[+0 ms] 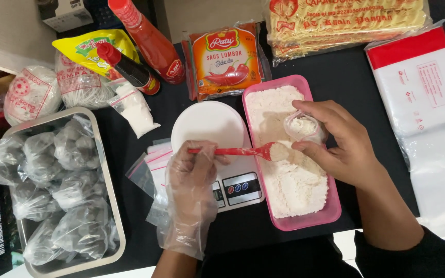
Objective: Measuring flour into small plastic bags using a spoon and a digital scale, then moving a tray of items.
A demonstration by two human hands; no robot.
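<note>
My left hand (pixel 194 177), in a loose clear plastic glove, grips the handle of a red plastic spoon (pixel 235 151). Its bowl carries a heap of white powder over the pink rectangular tub (pixel 336 208), which is filled with the same powder. My bare right hand (pixel 338 141) holds a small clear bag (pixel 304 126) open above the tub, just beyond the spoon's tip. Some powder sits inside the bag.
A white kitchen scale (pixel 238 188) with a white round plate (pixel 209 123) lies left of the tub, with small zip bags (pixel 148 167) beside it. A metal tray (pixel 112 206) of bagged dark balls stands far left. Sauce bottles (pixel 153 44), sachets, noodle packs and plastic bag stacks (pixel 428 103) line the back and right.
</note>
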